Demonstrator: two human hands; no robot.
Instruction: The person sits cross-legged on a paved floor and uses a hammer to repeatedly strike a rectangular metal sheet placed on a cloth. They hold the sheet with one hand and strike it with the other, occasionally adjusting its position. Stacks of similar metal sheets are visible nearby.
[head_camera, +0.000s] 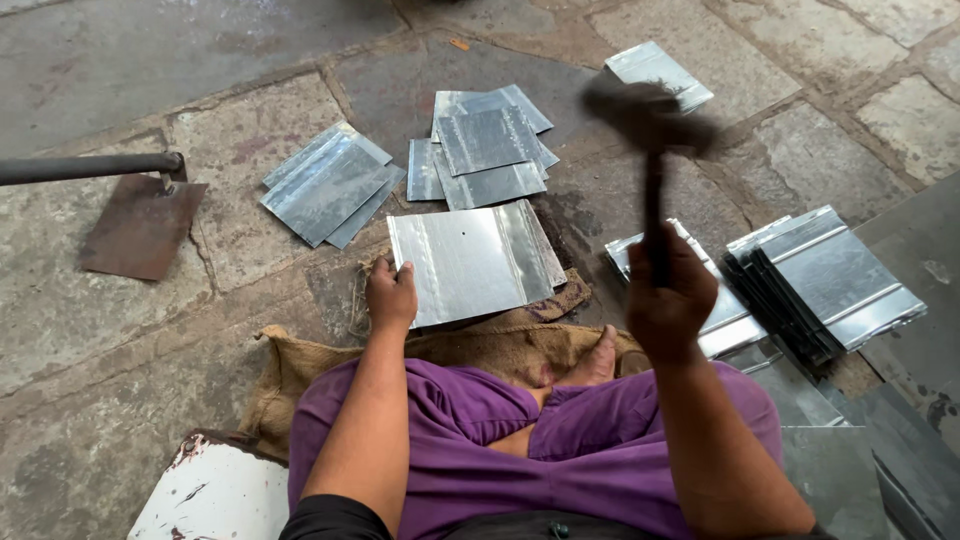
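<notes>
the sheet (470, 262) lies flat on the sacking (480, 345) before the crossed legs, long axis running left-right. the left hand (390, 295) presses its near-left corner, fingers curled over the edge. the right hand (665, 300), clenched on a raised hammer (650, 120), hangs right of the sheet.

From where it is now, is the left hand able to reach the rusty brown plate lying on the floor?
Probably not without leaning: the left hand presses the metal sheet, and the rusty plate lies far to its left across open stone floor.
</notes>
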